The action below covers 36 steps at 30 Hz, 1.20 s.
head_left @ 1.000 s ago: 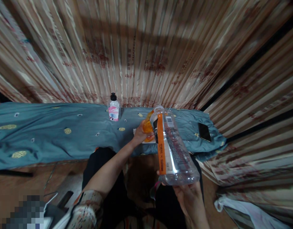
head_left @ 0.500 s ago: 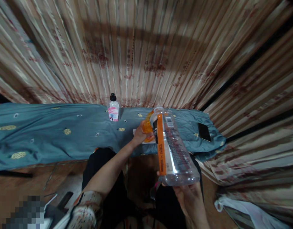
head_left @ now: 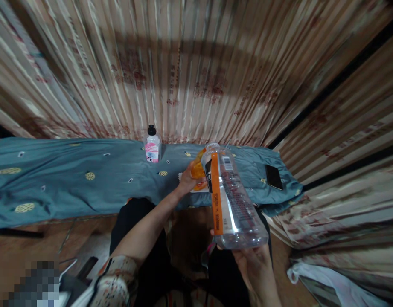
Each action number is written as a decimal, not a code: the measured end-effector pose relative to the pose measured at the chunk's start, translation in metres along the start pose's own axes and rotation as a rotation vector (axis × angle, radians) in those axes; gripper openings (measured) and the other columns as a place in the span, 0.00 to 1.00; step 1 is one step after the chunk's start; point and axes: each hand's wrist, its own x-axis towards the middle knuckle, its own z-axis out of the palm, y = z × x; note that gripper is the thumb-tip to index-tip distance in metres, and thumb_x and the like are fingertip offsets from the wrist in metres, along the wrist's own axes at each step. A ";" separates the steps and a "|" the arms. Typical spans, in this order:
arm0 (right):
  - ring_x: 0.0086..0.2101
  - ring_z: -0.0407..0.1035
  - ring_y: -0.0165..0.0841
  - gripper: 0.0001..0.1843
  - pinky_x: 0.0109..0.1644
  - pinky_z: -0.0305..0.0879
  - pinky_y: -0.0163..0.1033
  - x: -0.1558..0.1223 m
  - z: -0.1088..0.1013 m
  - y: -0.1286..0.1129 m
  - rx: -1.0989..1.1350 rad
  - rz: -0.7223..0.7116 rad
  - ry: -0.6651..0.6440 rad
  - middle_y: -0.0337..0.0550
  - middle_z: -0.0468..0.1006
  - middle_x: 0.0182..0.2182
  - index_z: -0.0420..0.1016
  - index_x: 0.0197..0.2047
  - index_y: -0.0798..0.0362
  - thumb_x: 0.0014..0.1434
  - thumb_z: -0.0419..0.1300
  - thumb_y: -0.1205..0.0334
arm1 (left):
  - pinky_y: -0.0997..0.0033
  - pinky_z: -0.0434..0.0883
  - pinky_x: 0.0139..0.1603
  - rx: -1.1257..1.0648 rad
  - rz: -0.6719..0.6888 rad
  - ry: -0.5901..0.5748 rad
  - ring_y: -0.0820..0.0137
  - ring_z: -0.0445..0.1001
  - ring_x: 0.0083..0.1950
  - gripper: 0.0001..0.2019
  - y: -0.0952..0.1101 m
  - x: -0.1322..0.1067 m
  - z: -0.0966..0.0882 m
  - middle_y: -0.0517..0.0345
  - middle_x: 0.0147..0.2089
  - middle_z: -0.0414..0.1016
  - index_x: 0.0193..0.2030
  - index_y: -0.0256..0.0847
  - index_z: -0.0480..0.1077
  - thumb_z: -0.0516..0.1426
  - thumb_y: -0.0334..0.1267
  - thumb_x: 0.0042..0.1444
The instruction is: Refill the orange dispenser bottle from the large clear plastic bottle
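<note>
My right hand point(head_left: 252, 262) grips a large clear plastic bottle point(head_left: 233, 200) from below, near its base. The bottle has an orange and silver label and lies tilted, its base towards me and its neck pointing away over the cloth. My left hand point(head_left: 187, 179) is closed around an orange see-through container point(head_left: 198, 170) just left of the bottle's neck. The bottle covers part of that container, so its exact kind and whether the two touch cannot be made out. Under the left hand a white-edged packet or sheet point(head_left: 196, 190) shows in part.
A clear pump bottle point(head_left: 152, 149) with a black top and pink label stands on the teal pineapple-print cloth point(head_left: 71, 183). A dark phone point(head_left: 274, 177) lies at the right end. Curtains point(head_left: 170, 76) hang behind and to the right. A white plastic bag point(head_left: 330, 277) lies at lower right.
</note>
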 end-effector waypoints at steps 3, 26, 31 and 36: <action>0.65 0.91 0.58 0.44 0.69 0.89 0.61 0.000 -0.002 0.002 0.008 -0.002 0.007 0.47 0.97 0.65 0.97 0.63 0.31 0.45 0.98 0.38 | 0.51 0.86 0.64 0.020 0.003 0.008 0.52 0.89 0.56 0.34 0.002 0.000 0.000 0.54 0.54 0.93 0.54 0.45 0.81 0.85 0.39 0.41; 0.68 0.89 0.62 0.49 0.65 0.92 0.63 0.001 -0.007 0.004 0.004 -0.007 -0.001 0.52 0.94 0.70 0.94 0.70 0.32 0.46 0.98 0.39 | 0.49 0.85 0.69 -0.024 -0.044 0.004 0.52 0.89 0.58 0.39 0.004 0.001 0.003 0.55 0.55 0.92 0.60 0.46 0.81 0.85 0.38 0.40; 0.62 0.93 0.59 0.43 0.63 0.93 0.60 0.001 -0.009 0.005 -0.013 -0.014 -0.007 0.49 0.96 0.67 0.96 0.66 0.30 0.48 0.98 0.39 | 0.49 0.86 0.68 0.004 -0.070 0.015 0.50 0.90 0.59 0.37 0.010 0.000 0.003 0.53 0.55 0.92 0.60 0.43 0.81 0.84 0.34 0.42; 0.54 0.96 0.51 0.36 0.59 0.94 0.53 0.001 -0.016 0.012 0.023 -0.035 0.037 0.39 1.00 0.52 0.96 0.60 0.28 0.50 0.97 0.43 | 0.52 0.87 0.65 -0.013 -0.025 0.026 0.54 0.90 0.55 0.36 0.008 0.000 0.004 0.56 0.52 0.93 0.57 0.46 0.82 0.85 0.33 0.40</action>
